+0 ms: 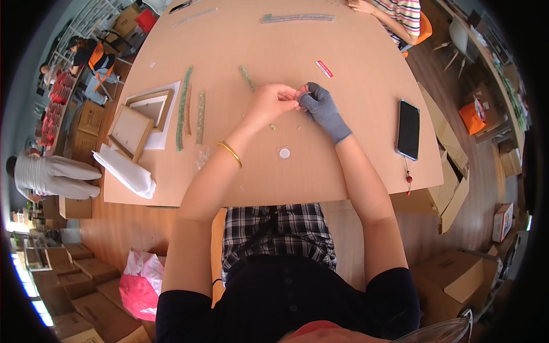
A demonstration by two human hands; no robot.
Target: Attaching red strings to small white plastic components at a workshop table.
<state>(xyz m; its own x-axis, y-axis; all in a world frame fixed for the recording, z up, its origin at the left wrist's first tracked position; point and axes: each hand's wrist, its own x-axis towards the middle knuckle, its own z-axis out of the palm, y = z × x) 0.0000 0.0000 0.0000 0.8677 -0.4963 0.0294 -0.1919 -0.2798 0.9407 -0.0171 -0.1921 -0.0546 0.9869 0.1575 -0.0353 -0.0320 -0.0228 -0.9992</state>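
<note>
My left hand point(270, 104) is bare, with a gold bangle point(230, 153) on the wrist. My right hand point(323, 110) wears a grey knit glove. Their fingertips meet above the table, pinched round something too small to make out. Just beyond my left hand lies a short green strip point(246, 78), partly hidden by it. Below the hands are a small yellowish piece point(273, 127) and a white round disc point(285, 153) on the tabletop. Farther left, a long green strip point(184, 108), a brown strip point(188, 111) and a shorter green strip point(200, 118) lie side by side.
Wooden frames point(131, 130) and a rolled white sheet point(123, 171) occupy the table's left side. A phone point(408, 130) with a beaded cord rests near the right edge. A red-and-white slip point(324, 69) lies beyond my hands. Someone in a striped shirt point(400, 17) sits at the far right.
</note>
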